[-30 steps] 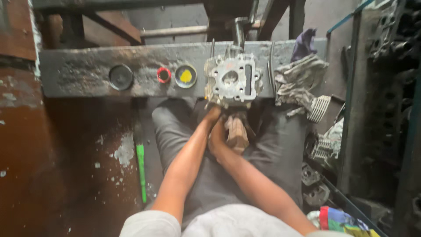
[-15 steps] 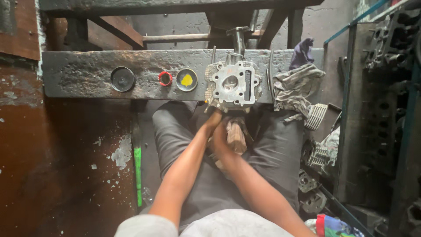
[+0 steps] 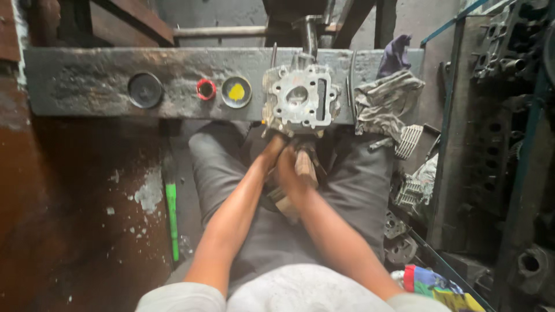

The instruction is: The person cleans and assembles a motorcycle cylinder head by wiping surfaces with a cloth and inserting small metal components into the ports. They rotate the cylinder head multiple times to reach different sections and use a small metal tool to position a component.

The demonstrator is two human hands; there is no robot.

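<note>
Grey cast-metal cylinder head [image 3: 299, 101] sitting on grimy steel bench [image 3: 87, 86], looking heavy, rigid; best gripped by outer edges. Left hand [image 3: 272, 151] touching its underside, grip unclear; right hand [image 3: 289, 173] clenching wooden handle [image 3: 304, 164].

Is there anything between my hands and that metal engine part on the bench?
Nothing visible is in the way. The left hand reaches up to the lower edge of the engine part, seemingly touching it. The right hand sits just below it, gripping a wooden handle. The rag and yellow-filled cap lie off to the sides.
</note>
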